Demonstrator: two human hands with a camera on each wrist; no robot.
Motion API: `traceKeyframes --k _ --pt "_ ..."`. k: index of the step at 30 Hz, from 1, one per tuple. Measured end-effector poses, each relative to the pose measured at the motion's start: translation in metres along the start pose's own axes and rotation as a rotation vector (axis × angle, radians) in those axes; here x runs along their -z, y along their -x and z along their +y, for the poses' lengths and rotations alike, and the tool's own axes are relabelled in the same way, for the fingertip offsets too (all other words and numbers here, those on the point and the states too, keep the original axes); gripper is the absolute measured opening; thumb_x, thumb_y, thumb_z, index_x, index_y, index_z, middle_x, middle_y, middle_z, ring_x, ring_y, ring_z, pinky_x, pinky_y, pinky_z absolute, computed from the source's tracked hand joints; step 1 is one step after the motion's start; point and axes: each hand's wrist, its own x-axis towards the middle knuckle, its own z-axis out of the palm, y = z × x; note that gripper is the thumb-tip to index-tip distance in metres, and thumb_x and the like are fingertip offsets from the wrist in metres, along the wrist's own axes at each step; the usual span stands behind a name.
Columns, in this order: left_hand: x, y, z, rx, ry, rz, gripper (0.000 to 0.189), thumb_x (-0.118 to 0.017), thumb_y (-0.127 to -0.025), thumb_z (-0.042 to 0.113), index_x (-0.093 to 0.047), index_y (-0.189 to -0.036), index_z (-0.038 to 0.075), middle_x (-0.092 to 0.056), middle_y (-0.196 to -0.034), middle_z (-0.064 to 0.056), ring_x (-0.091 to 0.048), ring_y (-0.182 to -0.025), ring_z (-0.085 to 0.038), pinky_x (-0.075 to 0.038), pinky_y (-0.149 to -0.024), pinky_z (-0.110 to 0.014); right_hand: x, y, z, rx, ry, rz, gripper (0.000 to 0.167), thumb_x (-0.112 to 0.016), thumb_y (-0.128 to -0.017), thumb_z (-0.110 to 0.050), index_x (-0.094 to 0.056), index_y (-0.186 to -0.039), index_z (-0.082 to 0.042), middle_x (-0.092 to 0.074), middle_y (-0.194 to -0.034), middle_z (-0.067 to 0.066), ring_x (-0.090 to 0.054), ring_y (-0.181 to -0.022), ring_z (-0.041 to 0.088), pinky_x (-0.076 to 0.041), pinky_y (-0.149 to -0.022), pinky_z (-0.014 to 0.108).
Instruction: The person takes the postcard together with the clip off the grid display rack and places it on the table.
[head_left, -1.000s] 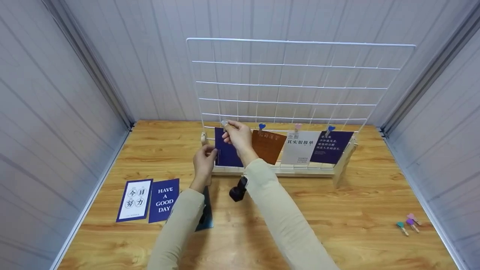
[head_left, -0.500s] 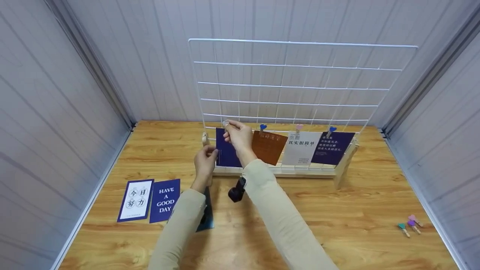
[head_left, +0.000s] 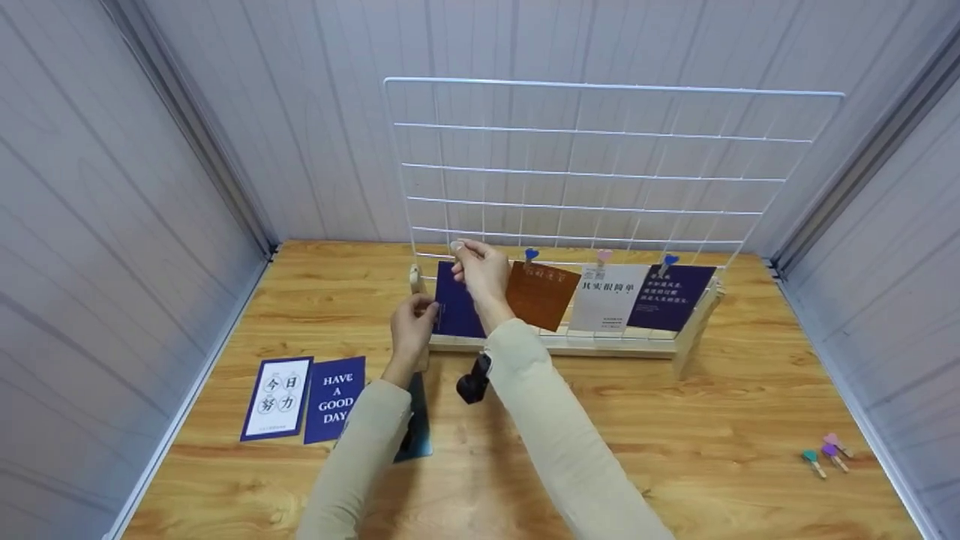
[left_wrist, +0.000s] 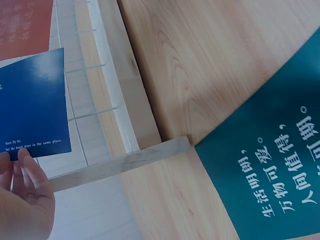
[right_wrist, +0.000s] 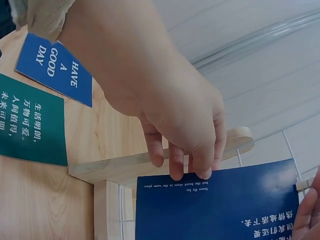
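Observation:
My left hand pinches the left edge of a dark blue card, which stands against the lower part of a white wire grid. In the left wrist view the fingertips sit beside the small print on the blue card. My right hand pinches a small wooden clothespin with a pale top at the card's upper edge. In the right wrist view only the right fingers show, while the left hand fills the middle. The right hand hides part of the card in the head view.
Blue heart pegs and a pink one hold an orange card, a white card and another blue card. Left are a white-faced card and a "HAVE A GOOD DAY" card. A green card lies nearby; loose pegs lie right.
The head view has shifted slightly, so the grid and cards appear a little further right. Both hands keep their hold on the blue card and the clothespin.

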Motion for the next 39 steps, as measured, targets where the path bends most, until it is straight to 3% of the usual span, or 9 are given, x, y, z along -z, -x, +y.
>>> traceKeyframes --k 6,16,22,28,34,39 --pt "-0.001 0.000 -0.001 0.029 -0.026 -0.021 0.009 -0.058 -0.084 0.003 -0.063 -0.088 -0.003 -0.059 -0.079 -0.010 -0.056 -0.069 -0.020 -0.046 -0.058 -0.026 0.003 0.001 0.001 0.013 0.025 0.013 0.019 -0.062 -0.082 -0.011 -0.065 -0.097 0.002 -0.058 -0.059 0.008 -0.049 -0.041 0.008 -0.040 -0.038 0.019" --pt "0.001 0.003 -0.002 0.027 -0.049 -0.042 0.010 -0.057 -0.085 0.005 -0.063 -0.090 -0.002 -0.059 -0.081 -0.009 -0.056 -0.071 -0.020 -0.045 -0.059 -0.027 0.004 -0.001 0.000 0.067 -0.017 -0.005 0.024 -0.061 -0.083 -0.010 -0.062 -0.100 0.007 -0.058 -0.063 0.011 -0.049 -0.042 0.007 -0.044 -0.042 0.020" --pt "0.004 0.003 -0.004 0.051 -0.050 -0.052 0.011 -0.057 -0.085 0.006 -0.063 -0.092 -0.001 -0.059 -0.083 -0.010 -0.057 -0.072 -0.020 -0.046 -0.060 -0.027 0.009 0.000 0.002 0.098 -0.032 -0.066 0.021 -0.061 -0.083 -0.010 -0.062 -0.097 0.006 -0.056 -0.060 0.010 -0.049 -0.042 0.008 -0.042 -0.041 0.018" --pt "0.009 0.007 -0.004 0.013 -0.040 -0.052 0.012 -0.058 -0.084 0.003 -0.063 -0.092 -0.003 -0.060 -0.082 -0.011 -0.058 -0.072 -0.022 -0.047 -0.061 -0.029 0.015 0.006 0.006 0.136 0.013 -0.165 0.018 -0.061 -0.083 -0.010 -0.063 -0.093 0.005 -0.056 -0.059 0.013 -0.048 -0.041 0.008 -0.042 -0.041 0.020" --pt "0.016 0.014 -0.006 -0.035 -0.052 -0.070 0.009 -0.059 -0.083 0.002 -0.063 -0.089 -0.004 -0.060 -0.079 -0.011 -0.058 -0.070 -0.023 -0.047 -0.061 -0.030 0.030 0.013 0.014 0.100 0.021 -0.245 0.019 -0.062 -0.082 -0.011 -0.063 -0.093 0.005 -0.054 -0.057 0.007 -0.048 -0.041 0.009 -0.041 -0.039 0.020" --pt "0.020 0.020 -0.006 -0.025 -0.037 -0.092 0.010 -0.059 -0.083 0.002 -0.063 -0.089 -0.003 -0.060 -0.079 -0.010 -0.058 -0.068 -0.021 -0.047 -0.058 -0.026 0.050 0.016 0.023 0.055 0.006 -0.295 0.018 -0.062 -0.082 -0.009 -0.063 -0.093 0.006 -0.056 -0.061 0.011 -0.048 -0.043 0.009 -0.042 -0.040 0.019"
